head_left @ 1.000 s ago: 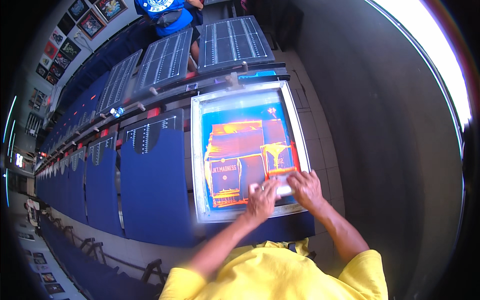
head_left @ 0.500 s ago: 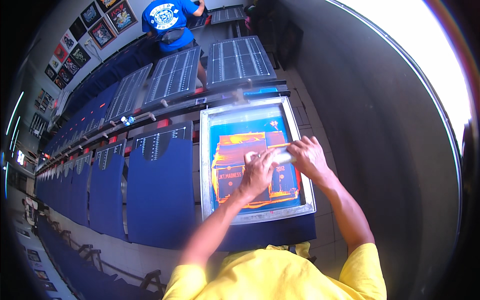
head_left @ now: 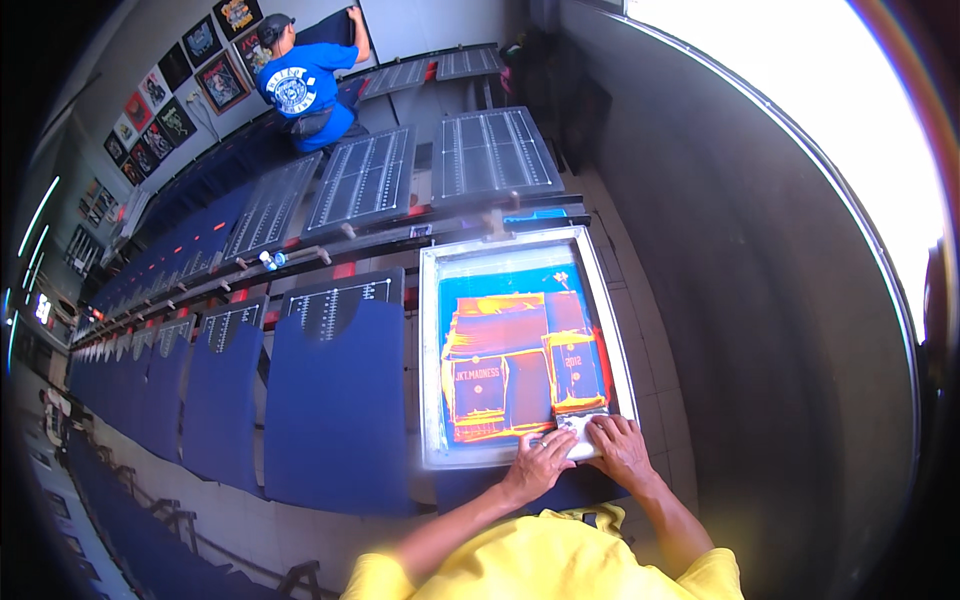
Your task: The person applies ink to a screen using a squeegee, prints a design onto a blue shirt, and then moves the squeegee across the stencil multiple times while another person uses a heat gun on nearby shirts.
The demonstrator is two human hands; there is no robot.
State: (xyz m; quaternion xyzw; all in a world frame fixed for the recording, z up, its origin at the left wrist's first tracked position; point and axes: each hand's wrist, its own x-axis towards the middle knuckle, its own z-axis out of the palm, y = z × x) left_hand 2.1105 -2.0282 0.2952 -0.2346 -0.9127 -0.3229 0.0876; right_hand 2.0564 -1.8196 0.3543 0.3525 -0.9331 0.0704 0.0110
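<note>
Both my hands grip a short pale squeegee [head_left: 578, 436] at the near right part of a screen-printing frame [head_left: 430, 360]. My left hand [head_left: 541, 466] is closed on its left end, while my right hand [head_left: 622, 452] closes over the right end. The fingers hide much of the squeegee. Within the silver frame lies a blue mesh [head_left: 520, 265] with several rectangular stencil areas. Bright orange ink [head_left: 500, 304] is smeared across it, thickest toward the far part and along the edges of the rectangles.
Left of the frame, navy blue shirts [head_left: 335, 400] lie over a row of boards. Dark boards with white rulings [head_left: 495, 155] stand beyond a rail [head_left: 345, 232]. A dark wall [head_left: 760, 250] runs along the right. At the back, a person in a blue shirt [head_left: 310, 85] lifts dark cloth.
My hands have drawn the squeegee toward me, from mid-screen to the near right edge. The person at the back has moved left and raised an arm with dark cloth.
</note>
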